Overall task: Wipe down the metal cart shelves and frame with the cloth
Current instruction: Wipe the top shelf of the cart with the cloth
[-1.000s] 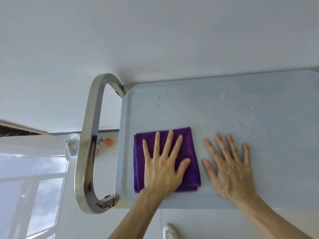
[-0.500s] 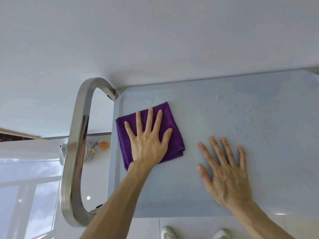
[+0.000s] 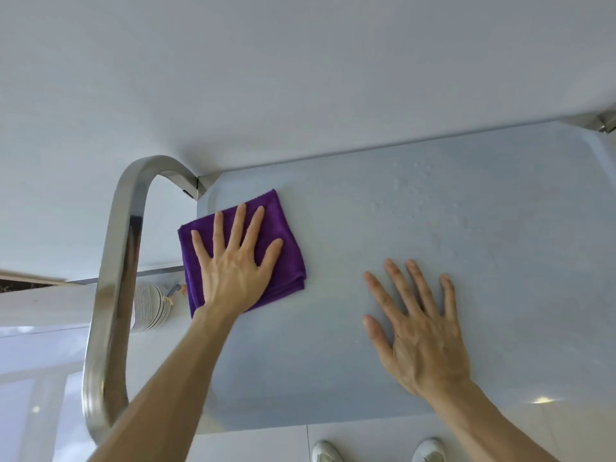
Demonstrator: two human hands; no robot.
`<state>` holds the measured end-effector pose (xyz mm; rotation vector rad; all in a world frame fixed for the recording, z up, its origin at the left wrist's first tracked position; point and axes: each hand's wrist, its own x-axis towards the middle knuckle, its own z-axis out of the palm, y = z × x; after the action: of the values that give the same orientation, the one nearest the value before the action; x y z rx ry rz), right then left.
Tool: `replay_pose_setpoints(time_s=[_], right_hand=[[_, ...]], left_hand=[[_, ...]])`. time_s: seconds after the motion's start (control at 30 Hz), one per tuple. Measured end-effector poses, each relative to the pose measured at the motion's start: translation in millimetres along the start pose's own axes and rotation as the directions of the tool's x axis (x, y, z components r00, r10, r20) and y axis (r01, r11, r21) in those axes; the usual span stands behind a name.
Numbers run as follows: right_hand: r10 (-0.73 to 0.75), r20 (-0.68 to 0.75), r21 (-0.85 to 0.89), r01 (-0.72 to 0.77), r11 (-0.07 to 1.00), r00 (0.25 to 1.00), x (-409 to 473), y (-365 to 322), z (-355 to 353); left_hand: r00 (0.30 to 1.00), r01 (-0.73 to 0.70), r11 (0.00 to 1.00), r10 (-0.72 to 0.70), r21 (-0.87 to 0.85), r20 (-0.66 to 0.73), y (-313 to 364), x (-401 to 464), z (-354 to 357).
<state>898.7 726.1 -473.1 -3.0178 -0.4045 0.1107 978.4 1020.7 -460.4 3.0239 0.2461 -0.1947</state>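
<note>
The left hand (image 3: 233, 265) lay flat, fingers straight and spread, pressing the folded purple cloth (image 3: 283, 241) onto the cart's top shelf (image 3: 433, 201), close to its far left corner. The cloth's left edge overhung the shelf rim slightly, just beside the curved steel handle (image 3: 113, 278) of the frame. The right hand (image 3: 416, 325) rested palm-down on the bare shelf, fingers straight and splayed, holding nothing, well apart from the cloth and apparently steadying the cart. The relation that mattered: the unwiped stretch lay to the right of the cloth, where water droplets (image 3: 416, 195) speckled the far middle of the shelf, between the two hands and further from the body. The shelf's long axis ran left to right, so a sweep along it would carry the cloth toward the right hand, which would probably need to lift clear. The left hand, already on the cloth, was the nearer for that stroke. White shoes (image 3: 326, 451) showed below the near edge.
</note>
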Motion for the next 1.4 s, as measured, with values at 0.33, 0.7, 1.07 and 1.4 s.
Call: replay_pose_setpoints(time_s=[0.33,0.7,1.07,1.4], right_hand=[[-0.006,-0.019,0.037,0.006,0.999,1.000,3,-1,-2],[-0.006,-0.061,0.061,0.010,0.998,0.998,2,1,-1],[-0.001,-0.032,0.072,0.003,0.997,0.999,1,1,-3],[-0.003,-0.083,0.090,0.010,0.996,0.997,1,1,0]], left_hand=[[0.985,-0.169,0.985,0.168,-0.023,-0.040,76,39,5],[0.997,-0.055,0.998,0.055,-0.002,-0.054,14,45,-2],[0.949,-0.314,0.950,0.314,-0.002,0.012,163,73,5],[0.970,-0.235,0.972,0.234,-0.001,-0.060,73,62,-3]])
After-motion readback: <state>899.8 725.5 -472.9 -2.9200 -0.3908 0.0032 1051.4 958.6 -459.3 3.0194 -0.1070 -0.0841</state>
